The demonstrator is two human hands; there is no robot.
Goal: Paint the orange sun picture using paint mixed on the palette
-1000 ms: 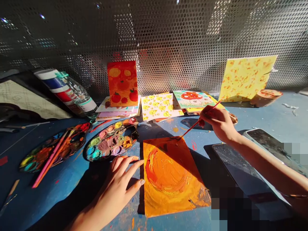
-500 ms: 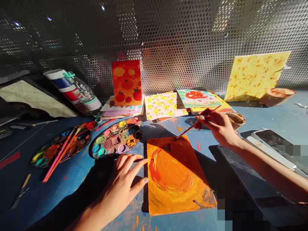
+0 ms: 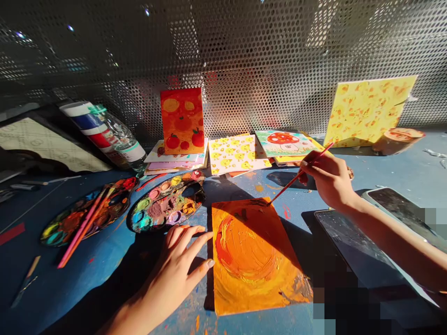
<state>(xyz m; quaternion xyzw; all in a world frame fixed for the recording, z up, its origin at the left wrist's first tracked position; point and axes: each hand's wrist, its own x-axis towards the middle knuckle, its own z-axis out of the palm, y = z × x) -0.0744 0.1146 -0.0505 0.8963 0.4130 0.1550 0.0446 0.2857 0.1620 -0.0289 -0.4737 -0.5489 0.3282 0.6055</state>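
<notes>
Across the blue counter (image 3: 104,260) I see the orange painting (image 3: 247,251) front and centre, its top-right corner apparently being brushed; the next stroke, I judge, wants light, steady pressure. My left hand (image 3: 181,258) is spread palm-down by its left edge; my right hand (image 3: 330,179), raised beyond that corner, pinches the slim paintbrush (image 3: 285,189).
</notes>
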